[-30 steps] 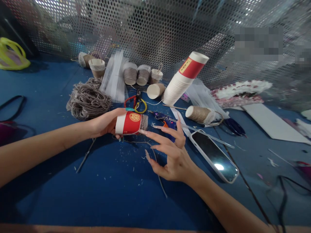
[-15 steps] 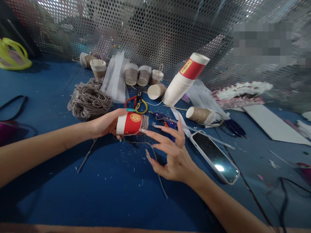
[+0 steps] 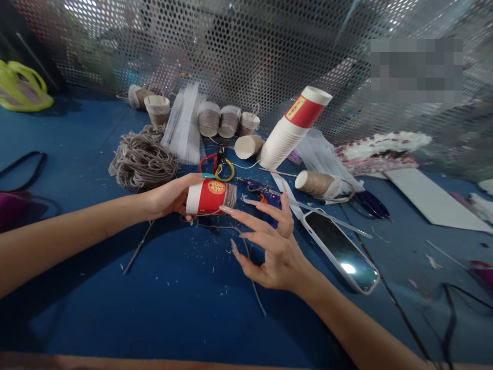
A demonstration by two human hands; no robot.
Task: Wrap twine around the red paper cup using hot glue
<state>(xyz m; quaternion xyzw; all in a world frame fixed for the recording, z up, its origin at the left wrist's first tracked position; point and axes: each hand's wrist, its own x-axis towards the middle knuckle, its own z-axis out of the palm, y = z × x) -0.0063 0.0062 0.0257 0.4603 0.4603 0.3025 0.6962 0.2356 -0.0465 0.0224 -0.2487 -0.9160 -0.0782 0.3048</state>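
My left hand [image 3: 180,198] is wrapped round a red and white paper cup [image 3: 210,196] lying on its side, a gold emblem facing up. Grey cord [image 3: 230,198] is wound about the cup's right end. My right hand [image 3: 269,246] has its fingers spread, the index fingertip at the cup's lower edge by the cord. A loose strand of the cord [image 3: 252,277] trails under that hand onto the blue table. Just beyond the right fingers lies a blue glue gun [image 3: 254,186] with an orange trigger. Scissors with red and yellow handles [image 3: 224,169] rest behind the cup.
A bundle of grey cord [image 3: 144,159] lies at left. Several cord-wrapped cups [image 3: 209,121] stand at the back near a leaning stack of paper cups [image 3: 287,136]. A phone [image 3: 341,249] is on the right, beside a wrapped cup on its side [image 3: 318,184]. Perforated metal [image 3: 231,46] borders the back.
The view has shifted very slightly. My left hand keeps its hold on the cup, and the right index fingertip has moved a little left along its lower edge.
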